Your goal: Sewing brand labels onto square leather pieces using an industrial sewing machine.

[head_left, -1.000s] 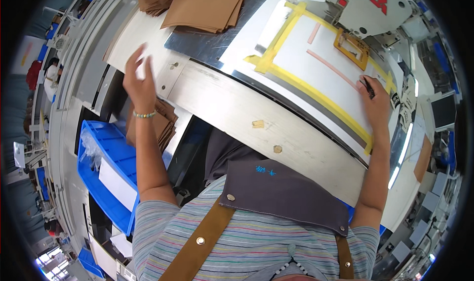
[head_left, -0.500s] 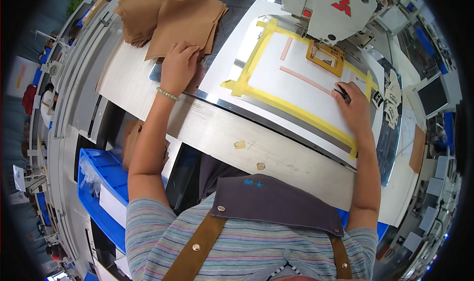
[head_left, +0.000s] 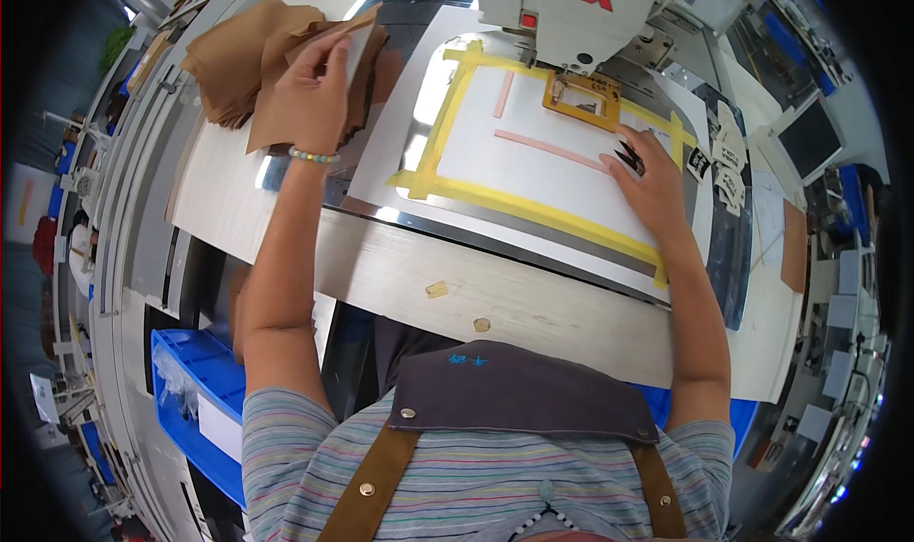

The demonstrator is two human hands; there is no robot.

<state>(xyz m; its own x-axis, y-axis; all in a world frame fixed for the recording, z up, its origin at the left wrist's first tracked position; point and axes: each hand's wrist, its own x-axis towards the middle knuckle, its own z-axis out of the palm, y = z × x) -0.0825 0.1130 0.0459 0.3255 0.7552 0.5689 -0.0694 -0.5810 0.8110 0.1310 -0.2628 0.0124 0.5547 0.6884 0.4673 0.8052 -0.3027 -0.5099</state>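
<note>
A brown fabric piece [head_left: 357, 51] is being lifted off the top of the stack of brown pieces [head_left: 243, 56] lying at the far left of the worktable [head_left: 533, 304]. The left hand [head_left: 314, 90] is pinching its upper edge, thumb on one side and curled fingers [head_left: 305, 56] on the other, closed narrowly on the piece so that it is standing tilted above the pile. The piece is thin, flat and tan, paler on the face turned toward the right, with a straight top edge. A beaded bracelet [head_left: 312, 156] is circling that wrist.

To the right, the right hand [head_left: 652, 190] is lying flat, fingers spread and pressing down on the white template plate [head_left: 543, 170], which is edged in yellow tape [head_left: 514, 207] and crossed by two pink strips [head_left: 547, 149]. The fingertips are touching a small black item [head_left: 630, 156] on the plate; whether they are gripping it cannot be told. Just beyond, the white sewing machine head [head_left: 571, 13] is standing over a small yellow frame [head_left: 581, 99]. On the near left, below the table, a blue bin [head_left: 195, 399] is sitting
</note>
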